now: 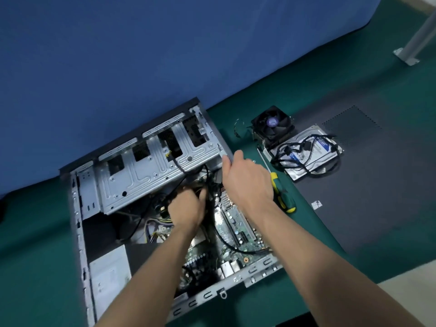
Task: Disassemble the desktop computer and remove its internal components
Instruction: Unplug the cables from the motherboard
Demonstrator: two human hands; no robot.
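An open desktop case [80, 234] lies on its side on the green table. Its silver drive cage [151, 166] spans the far part, the green motherboard [236, 230] shows at the right, and the grey power supply [108, 270] sits at the near left. My left hand [186, 206] reaches in under the drive cage, its fingers curled among black cables [210, 185]; the fingertips are hidden. My right hand [247, 180] grips the case's far right edge beside the cage.
To the right of the case lie a yellow-and-green screwdriver [282, 194], a cooler fan on its heatsink [272, 127], and a hard drive [313, 154] draped with black cables, partly on a dark side panel [365, 185]. A blue wall stands behind.
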